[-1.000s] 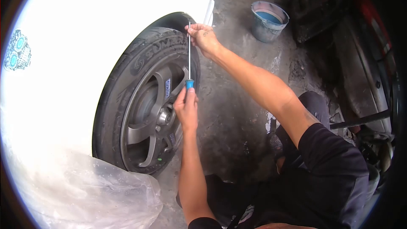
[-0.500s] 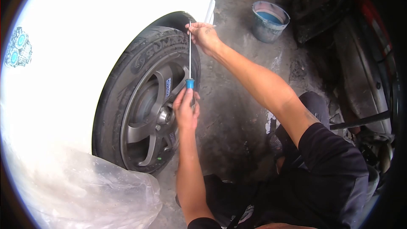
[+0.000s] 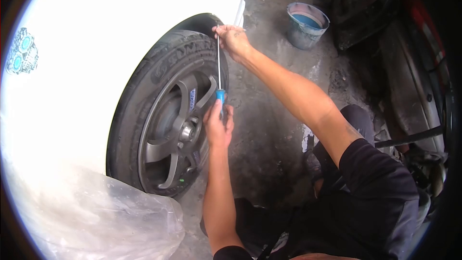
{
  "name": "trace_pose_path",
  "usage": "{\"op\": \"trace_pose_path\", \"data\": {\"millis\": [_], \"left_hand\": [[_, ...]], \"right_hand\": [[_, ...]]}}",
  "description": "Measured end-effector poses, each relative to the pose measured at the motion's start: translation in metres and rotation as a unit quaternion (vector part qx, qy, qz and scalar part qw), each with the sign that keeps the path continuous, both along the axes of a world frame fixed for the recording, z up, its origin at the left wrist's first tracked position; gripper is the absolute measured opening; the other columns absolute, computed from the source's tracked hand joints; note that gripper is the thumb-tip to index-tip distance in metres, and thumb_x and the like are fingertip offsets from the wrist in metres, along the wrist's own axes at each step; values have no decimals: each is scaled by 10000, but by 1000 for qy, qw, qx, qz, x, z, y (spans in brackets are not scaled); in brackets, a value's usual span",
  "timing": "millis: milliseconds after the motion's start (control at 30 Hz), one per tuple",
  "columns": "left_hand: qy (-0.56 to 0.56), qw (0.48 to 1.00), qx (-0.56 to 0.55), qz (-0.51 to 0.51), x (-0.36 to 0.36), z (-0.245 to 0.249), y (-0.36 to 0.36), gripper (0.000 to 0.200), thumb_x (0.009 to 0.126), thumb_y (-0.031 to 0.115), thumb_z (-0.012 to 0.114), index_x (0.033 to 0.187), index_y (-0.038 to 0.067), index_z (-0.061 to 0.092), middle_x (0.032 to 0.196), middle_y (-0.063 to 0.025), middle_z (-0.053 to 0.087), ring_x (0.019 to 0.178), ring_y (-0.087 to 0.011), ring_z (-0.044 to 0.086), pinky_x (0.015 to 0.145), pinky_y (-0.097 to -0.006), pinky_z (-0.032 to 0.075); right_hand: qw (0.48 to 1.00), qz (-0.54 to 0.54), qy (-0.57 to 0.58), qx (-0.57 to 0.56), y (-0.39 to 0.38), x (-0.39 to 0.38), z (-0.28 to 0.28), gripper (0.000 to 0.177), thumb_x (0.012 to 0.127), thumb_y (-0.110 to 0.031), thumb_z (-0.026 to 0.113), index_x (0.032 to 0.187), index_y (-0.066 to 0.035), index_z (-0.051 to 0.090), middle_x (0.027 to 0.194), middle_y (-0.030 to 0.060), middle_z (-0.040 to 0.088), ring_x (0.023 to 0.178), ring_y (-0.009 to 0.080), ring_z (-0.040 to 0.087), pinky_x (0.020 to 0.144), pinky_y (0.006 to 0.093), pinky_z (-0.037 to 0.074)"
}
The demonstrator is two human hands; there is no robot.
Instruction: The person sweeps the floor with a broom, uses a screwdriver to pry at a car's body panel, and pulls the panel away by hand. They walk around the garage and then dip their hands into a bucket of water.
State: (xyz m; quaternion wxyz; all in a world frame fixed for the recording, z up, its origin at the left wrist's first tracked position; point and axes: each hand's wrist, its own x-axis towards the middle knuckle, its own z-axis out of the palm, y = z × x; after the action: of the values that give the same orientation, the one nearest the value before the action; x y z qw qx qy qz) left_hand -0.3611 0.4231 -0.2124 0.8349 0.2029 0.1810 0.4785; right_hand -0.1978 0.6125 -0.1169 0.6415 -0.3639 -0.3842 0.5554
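My left hand (image 3: 220, 126) is wrapped round the blue handle of a screwdriver (image 3: 219, 67), its long thin metal shaft pointing up. At the far end of the shaft, my right hand (image 3: 233, 41) pinches close round the tip; what else those fingers may hold is hidden. The tip lies by the edge of the wheel arch (image 3: 204, 19) of a white car (image 3: 120, 9). Just left of both hands is the car's black tire (image 3: 130, 110), on a grey spoked wheel rim (image 3: 161, 150).
A bucket (image 3: 308, 33) with bluish liquid stands on the stained concrete floor (image 3: 269, 96). Clear plastic sheeting (image 3: 120, 216) hangs over the car at lower left. Dark car parts (image 3: 365, 0) and a black bar (image 3: 409, 136) are on the right.
My left hand and the screwdriver handle have shifted slightly right, so the shaft leans a little more. My right hand stays near the wheel arch, barely moved.
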Motion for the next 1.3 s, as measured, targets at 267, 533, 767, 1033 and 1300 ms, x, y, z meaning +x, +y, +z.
{"op": "trace_pose_path", "data": {"millis": [267,533,767,1033,1300], "left_hand": [[257,929,66,259,12,26,-9,438,1031,361,584,1282,6,640,867,-94,670,594,-172,593,493,-312,432],[415,861,166,244,29,-2,-2,374,1006,344,642,1231,46,674,839,-89,672,504,-152,562,425,-278,405],[503,782,162,329,25,4,-2,381,995,300,664,1252,18,666,858,-104,675,576,-229,614,472,-327,460],[154,977,27,144,2,23,-3,372,1023,271,627,1267,-10,629,826,-101,635,544,-146,534,381,-264,355],[331,888,119,295,26,29,-7,418,1034,310,589,1315,3,628,868,-94,654,635,-190,613,465,-319,443]], "right_hand": [[999,-37,-34,-15,1,-5,6,132,1016,-81,590,990,10,683,795,31,638,621,106,544,570,256,448],[998,-19,-62,-8,-7,4,4,143,1009,-120,636,1026,11,691,797,29,653,655,102,576,589,264,484],[991,-78,-106,28,-23,-12,-6,147,978,-125,693,1018,16,693,798,40,670,612,96,565,547,258,475],[998,-47,-43,0,-19,-7,-2,155,986,-123,677,1009,30,686,786,32,662,613,89,556,534,254,462],[992,-90,-85,28,-5,-12,-17,186,1000,-131,651,1046,42,703,779,33,658,611,90,527,559,245,449]]}}
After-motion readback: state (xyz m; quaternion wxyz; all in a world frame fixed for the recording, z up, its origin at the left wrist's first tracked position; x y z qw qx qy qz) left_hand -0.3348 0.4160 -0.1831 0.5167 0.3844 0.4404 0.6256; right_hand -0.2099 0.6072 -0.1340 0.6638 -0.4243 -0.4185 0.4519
